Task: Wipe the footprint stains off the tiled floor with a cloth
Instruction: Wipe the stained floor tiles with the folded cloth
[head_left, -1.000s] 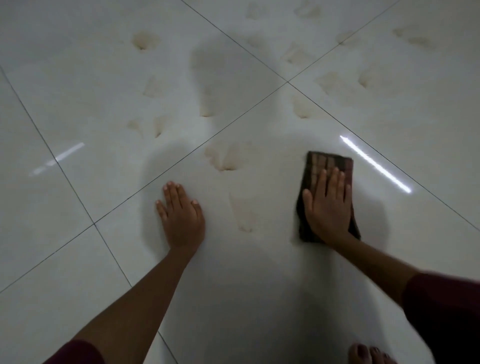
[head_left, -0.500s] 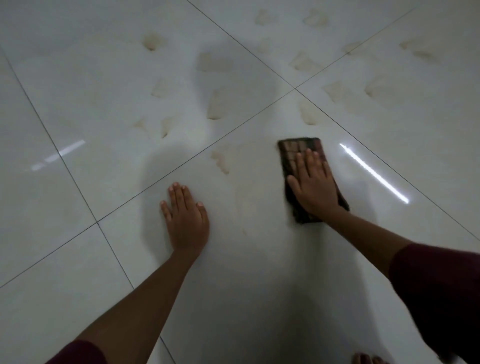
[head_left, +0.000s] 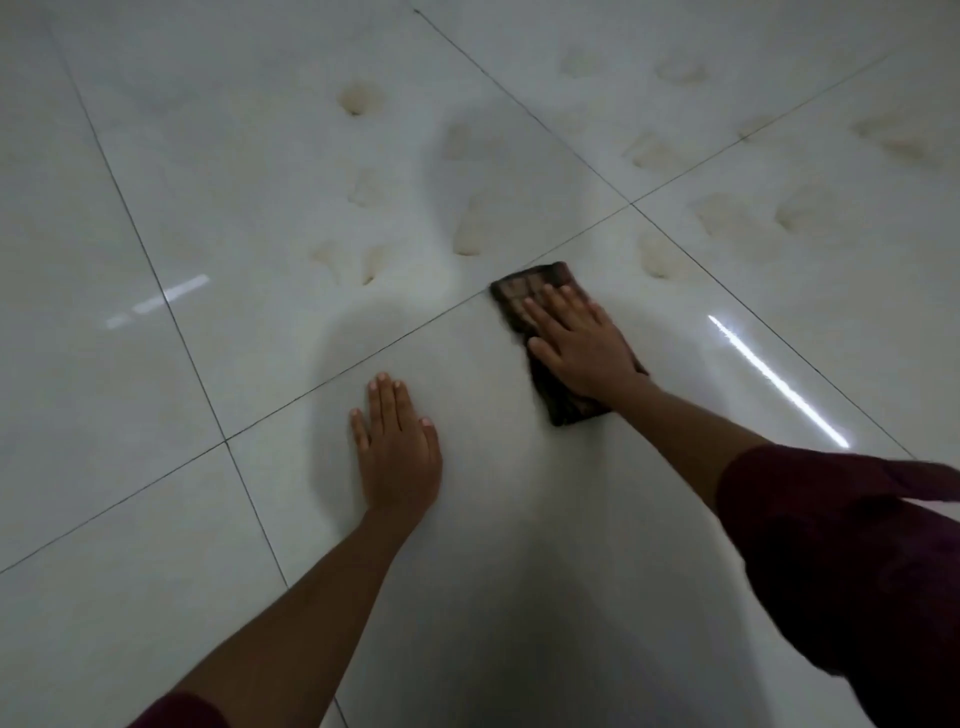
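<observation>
While left hand (head_left: 397, 449) stays planted, cloth (head_left: 524, 291) slid left onto grout line.

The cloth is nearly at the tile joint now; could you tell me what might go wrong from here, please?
1. The dark cloth may smear rather than lift the footprint stains beyond the grout line.
2. The right hand presses it flat-fingered, so it could slip out or bunch.
3. The left hand braces on glossy tile; if damp, it may slide.
</observation>
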